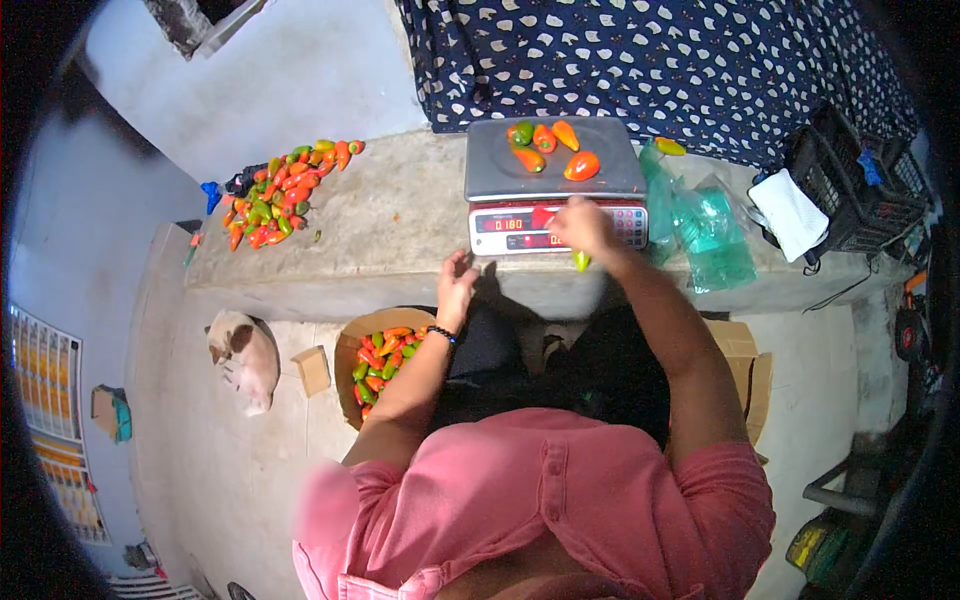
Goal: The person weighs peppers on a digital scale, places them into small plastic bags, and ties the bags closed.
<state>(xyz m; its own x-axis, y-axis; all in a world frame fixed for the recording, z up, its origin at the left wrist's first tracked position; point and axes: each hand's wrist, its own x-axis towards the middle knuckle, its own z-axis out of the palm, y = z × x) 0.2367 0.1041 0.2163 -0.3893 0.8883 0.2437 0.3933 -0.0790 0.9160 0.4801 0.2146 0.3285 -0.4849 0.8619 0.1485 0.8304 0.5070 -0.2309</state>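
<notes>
My left hand (454,294) is at the front edge of the concrete ledge, just off the scale's left front corner. Its fingers are slightly apart, with nothing visible in them. Blurred, my right hand (586,231) is over the front panel of a digital scale (480,184). A red pepper (543,217) shows at its fingertips, and a yellow-green pepper (581,259) pokes out below the palm; the hand hides how it is held. On the grey weighing plate lie several peppers, among them an orange-red one (582,166) and a partly green one (520,133).
A pile of peppers (274,196) covers the ledge's left part. Right of the scale are green plastic bags (709,232), a yellow pepper (670,146) and a black crate (847,180). Below, a cardboard box (346,367) holds peppers; a dog (251,367) lies on the floor.
</notes>
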